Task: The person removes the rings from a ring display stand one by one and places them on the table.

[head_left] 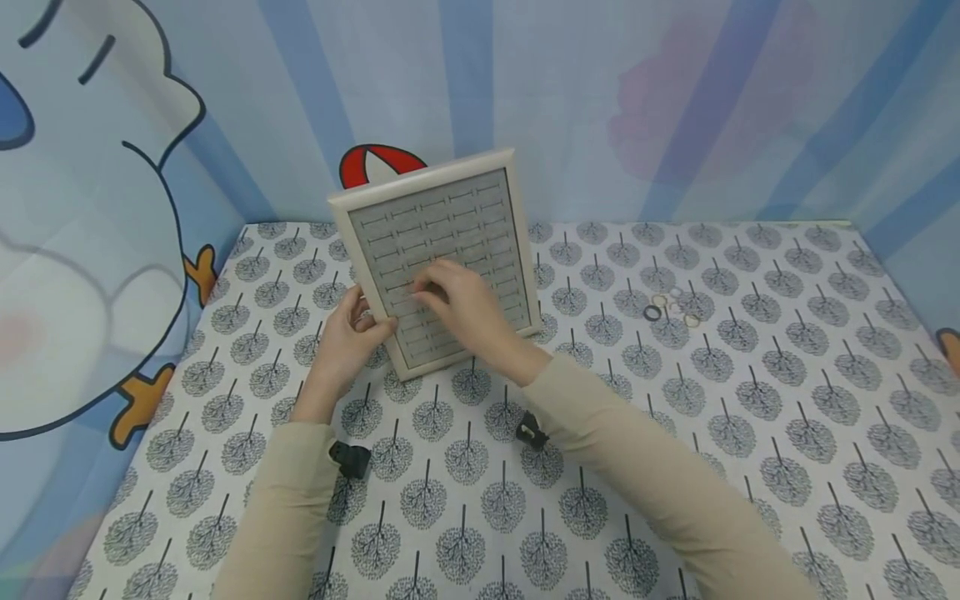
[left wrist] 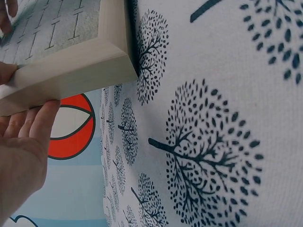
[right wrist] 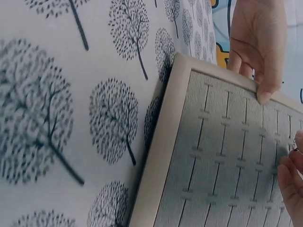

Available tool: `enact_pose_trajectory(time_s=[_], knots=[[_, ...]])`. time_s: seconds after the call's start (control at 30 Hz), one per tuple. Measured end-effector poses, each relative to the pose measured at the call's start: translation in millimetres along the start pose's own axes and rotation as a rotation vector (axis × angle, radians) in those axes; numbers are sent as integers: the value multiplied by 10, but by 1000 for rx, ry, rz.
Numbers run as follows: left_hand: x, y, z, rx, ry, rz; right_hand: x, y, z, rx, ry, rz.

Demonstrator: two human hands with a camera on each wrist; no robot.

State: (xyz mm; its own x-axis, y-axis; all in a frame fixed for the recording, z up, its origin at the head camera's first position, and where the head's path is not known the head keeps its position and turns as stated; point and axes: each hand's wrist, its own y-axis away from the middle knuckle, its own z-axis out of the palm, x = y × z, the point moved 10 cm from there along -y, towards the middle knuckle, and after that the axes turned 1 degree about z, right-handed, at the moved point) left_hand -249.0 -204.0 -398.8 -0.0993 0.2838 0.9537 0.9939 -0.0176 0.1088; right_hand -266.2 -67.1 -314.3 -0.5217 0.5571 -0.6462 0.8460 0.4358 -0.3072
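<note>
A ring display board (head_left: 442, 242) with a pale wooden frame and grey slotted padding stands tilted back on the table. My left hand (head_left: 348, 342) grips the frame's left side, thumb on the front and fingers behind, as the left wrist view also shows. In front of the padding, my right hand (head_left: 468, 312) pinches a small thin ring (right wrist: 294, 147) between thumb and fingertips, close to the slots left of the middle. Most of that ring is hidden by the fingers. The slots visible around the hand hold no rings.
To the right on the table lie a dark ring (head_left: 652, 313) and several pale rings (head_left: 692, 320) in a loose group. A tree-patterned cloth (head_left: 465, 508) covers the table. Behind it hangs a blue cartoon backdrop (head_left: 555, 100).
</note>
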Motion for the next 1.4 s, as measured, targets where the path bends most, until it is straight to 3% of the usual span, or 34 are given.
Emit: enact_pose_trajectory(time_s=[0.4, 0.93, 1.4], knots=[[-26, -21, -13, 11, -16, 1, 402, 63, -425, 39, 60, 136], [-20, -18, -19, 17, -21, 1, 1181, 337, -1112, 83, 65, 306], [-14, -2, -9, 16, -10, -9, 1812, 804, -1327, 52, 121, 417]])
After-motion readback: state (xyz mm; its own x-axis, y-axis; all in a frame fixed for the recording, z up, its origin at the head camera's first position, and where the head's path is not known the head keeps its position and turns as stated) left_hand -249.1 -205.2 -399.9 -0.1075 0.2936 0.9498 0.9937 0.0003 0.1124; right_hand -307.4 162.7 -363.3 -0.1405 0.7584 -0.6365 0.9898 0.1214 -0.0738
